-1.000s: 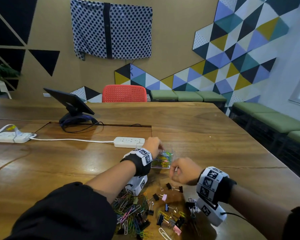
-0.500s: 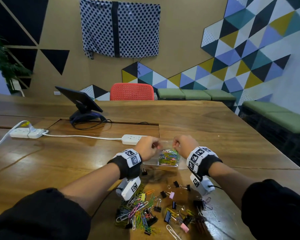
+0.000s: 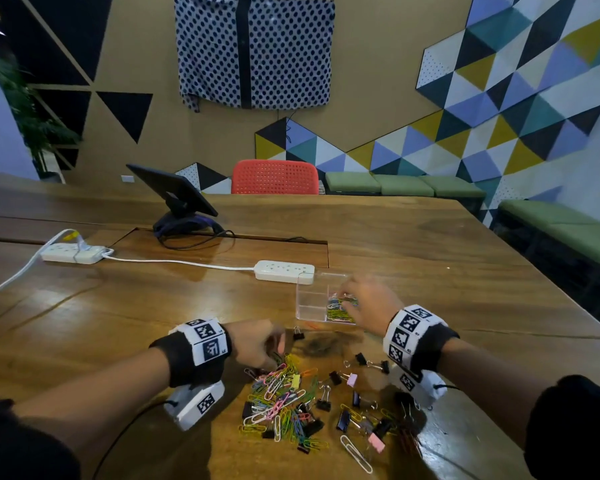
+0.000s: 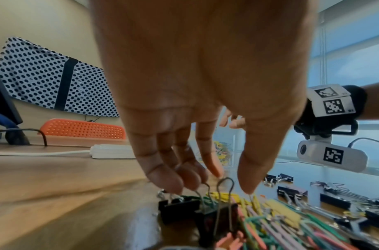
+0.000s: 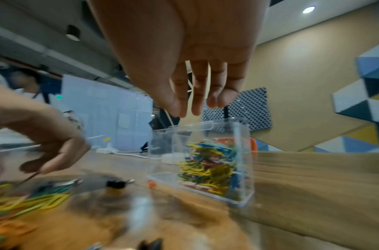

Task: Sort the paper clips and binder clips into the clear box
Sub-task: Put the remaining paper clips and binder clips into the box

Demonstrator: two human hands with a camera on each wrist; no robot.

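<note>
As the left hand (image 3: 257, 344) has dropped from the box (image 3: 312, 299) to the pile (image 3: 284, 400), fingers loose, the right hand (image 3: 368, 303) hovers open above the box: another pick begins

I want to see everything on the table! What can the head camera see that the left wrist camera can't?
Only the head view shows the whole wooden table, both power strips and the big white paper clip. Only the left wrist view shows the left hand's fingers up close, reaching down over black binder clips. Both show the left hand, the colourful paper clip pile, the clear box and the red chair.
</note>
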